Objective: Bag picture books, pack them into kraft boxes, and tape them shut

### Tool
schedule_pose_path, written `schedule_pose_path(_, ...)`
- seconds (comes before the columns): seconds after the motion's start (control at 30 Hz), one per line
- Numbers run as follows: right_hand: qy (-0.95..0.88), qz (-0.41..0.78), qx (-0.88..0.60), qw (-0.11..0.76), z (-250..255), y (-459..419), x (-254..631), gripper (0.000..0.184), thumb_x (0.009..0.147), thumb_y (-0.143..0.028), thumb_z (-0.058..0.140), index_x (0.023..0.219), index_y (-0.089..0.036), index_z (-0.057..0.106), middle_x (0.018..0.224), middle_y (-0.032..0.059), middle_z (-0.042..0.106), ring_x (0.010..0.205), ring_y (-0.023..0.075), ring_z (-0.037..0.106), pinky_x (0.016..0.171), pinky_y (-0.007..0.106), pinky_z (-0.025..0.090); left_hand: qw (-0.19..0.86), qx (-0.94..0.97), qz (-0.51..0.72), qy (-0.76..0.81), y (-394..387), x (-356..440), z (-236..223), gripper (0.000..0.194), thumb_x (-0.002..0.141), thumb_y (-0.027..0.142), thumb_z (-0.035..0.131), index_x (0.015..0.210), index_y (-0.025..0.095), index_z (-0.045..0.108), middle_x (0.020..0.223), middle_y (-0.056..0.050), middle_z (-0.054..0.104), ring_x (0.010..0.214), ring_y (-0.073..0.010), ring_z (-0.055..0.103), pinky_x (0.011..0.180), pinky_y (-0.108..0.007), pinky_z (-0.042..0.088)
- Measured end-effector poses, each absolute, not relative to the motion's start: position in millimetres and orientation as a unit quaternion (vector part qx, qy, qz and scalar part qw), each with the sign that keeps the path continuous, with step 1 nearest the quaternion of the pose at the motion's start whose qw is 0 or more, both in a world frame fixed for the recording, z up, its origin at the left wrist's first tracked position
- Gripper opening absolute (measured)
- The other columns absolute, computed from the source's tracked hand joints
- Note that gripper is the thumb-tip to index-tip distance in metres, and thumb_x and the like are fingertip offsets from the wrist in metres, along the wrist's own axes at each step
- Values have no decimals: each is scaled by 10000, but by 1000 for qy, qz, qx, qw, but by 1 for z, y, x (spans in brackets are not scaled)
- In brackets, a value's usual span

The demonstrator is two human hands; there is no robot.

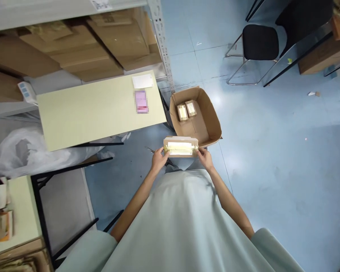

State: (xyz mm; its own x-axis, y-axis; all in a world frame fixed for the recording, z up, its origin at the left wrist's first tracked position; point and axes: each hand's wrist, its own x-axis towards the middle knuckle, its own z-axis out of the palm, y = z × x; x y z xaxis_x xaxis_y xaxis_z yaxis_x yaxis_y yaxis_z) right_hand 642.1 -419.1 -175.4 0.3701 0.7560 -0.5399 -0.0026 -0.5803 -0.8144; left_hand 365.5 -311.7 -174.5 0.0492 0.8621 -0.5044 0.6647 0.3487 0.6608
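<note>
A small cardboard box with white labels and shiny tape across it is held level in front of my body. My left hand grips its left end, the thumb on top. At the opposite end, my right hand pinches the corner. Just beyond stands a large open carton on the floor. Inside it lie two small labelled boxes, one on the left and one beside it. The held box overlaps the carton's near edge in the view; whether they touch I cannot tell.
Left of the carton is a pale table with a white paper and a blurred pink item. Behind it, a metal shelf holds cardboard boxes. A black chair stands far right. Plastic wrap lies at left.
</note>
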Motion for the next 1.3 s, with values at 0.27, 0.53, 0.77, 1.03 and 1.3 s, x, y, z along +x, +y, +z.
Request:
schedule_pose_path(0.27, -158, 510, -714, 454, -206, -419, 774, 666, 783, -740, 869, 1159, -197, 781, 1335, 176, 826, 1277, 372, 774, 1199, 548, 567, 397, 604, 45, 690, -274, 544, -173, 467, 934, 289, 725, 1384, 162, 718, 1414, -174, 758, 1334, -334, 715, 1179, -453, 551)
schedule_pose_path(0.53, -111, 537, -707, 447, -237, -391, 843, 675, 773, -696, 883, 1201, -187, 769, 1353, 183, 818, 1314, 376, 757, 1187, 541, 578, 368, 628, -54, 683, -229, 652, -199, 568, 955, 216, 697, 1506, 88, 649, 1531, -231, 685, 1450, -362, 642, 1253, -444, 485)
schedule_pose_path(0.77, -127, 520, -745, 398, -266, -347, 857, 624, 807, -688, 834, 1186, -195, 782, 1303, 162, 836, 1294, 377, 749, 1182, 546, 560, 402, 609, -167, 663, -183, 657, -241, 462, 982, 259, 675, 1426, 136, 709, 1450, -198, 744, 1393, -351, 679, 1175, -415, 521)
schedule_pose_path(1.03, 83, 543, -738, 392, -334, -308, 819, 586, 783, -661, 821, 1133, -192, 792, 1292, 151, 842, 1292, 338, 746, 1091, 456, 596, 407, 686, -156, 582, -122, 659, -327, 581, 948, 202, 679, 1523, 117, 656, 1477, -209, 707, 1431, -371, 631, 1276, -460, 459)
schedule_pose_path(1.3, 262, 501, -704, 430, -444, -273, 777, 327, 864, -478, 770, 1077, -229, 769, 1283, 100, 837, 1344, 272, 731, 1166, 400, 586, 463, 740, -114, 474, -50, 687, -474, 589, 877, 171, 717, 1466, 163, 706, 1389, -184, 747, 1375, -396, 642, 1288, -529, 446)
